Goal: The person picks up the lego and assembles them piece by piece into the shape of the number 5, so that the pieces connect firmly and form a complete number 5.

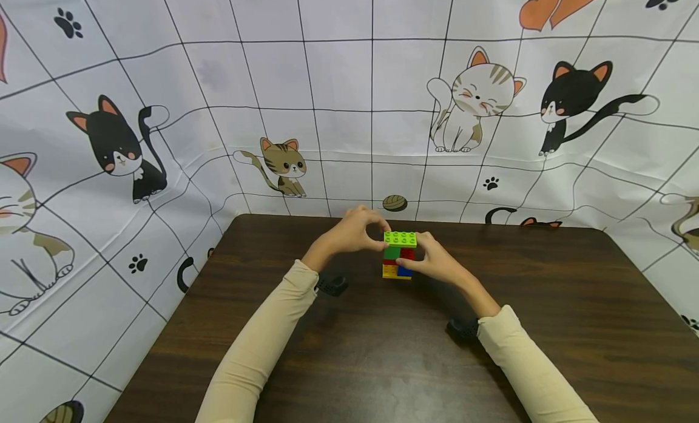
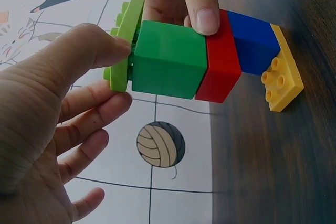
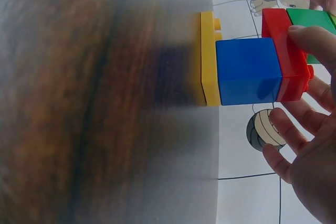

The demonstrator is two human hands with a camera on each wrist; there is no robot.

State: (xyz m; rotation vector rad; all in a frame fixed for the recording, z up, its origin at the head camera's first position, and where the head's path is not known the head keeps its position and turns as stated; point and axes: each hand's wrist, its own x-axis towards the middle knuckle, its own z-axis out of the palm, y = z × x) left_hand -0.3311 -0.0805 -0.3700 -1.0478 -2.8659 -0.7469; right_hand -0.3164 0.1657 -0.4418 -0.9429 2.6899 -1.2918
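Note:
A stack of toy building bricks stands on the table. From the top it has a lime green plate [image 1: 400,238], a green block [image 2: 169,59], a red brick [image 2: 219,61], a blue block [image 3: 247,69] and a yellow plate [image 2: 289,80]. My left hand [image 1: 352,232] pinches the lime plate between thumb and fingers. A narrow gap with studs shows between that plate and the green block. Lower down, my right hand [image 1: 439,262] holds the stack at the red brick, thumb on its near face. Part of its grip is hidden behind the bricks.
The dark brown wooden table [image 1: 349,344] extends around the stack. Behind it hangs a white cloth [image 1: 338,95] with cat drawings and grid lines, meeting the table's far edge. Dark wrist devices [image 1: 463,329] sit under both cuffs.

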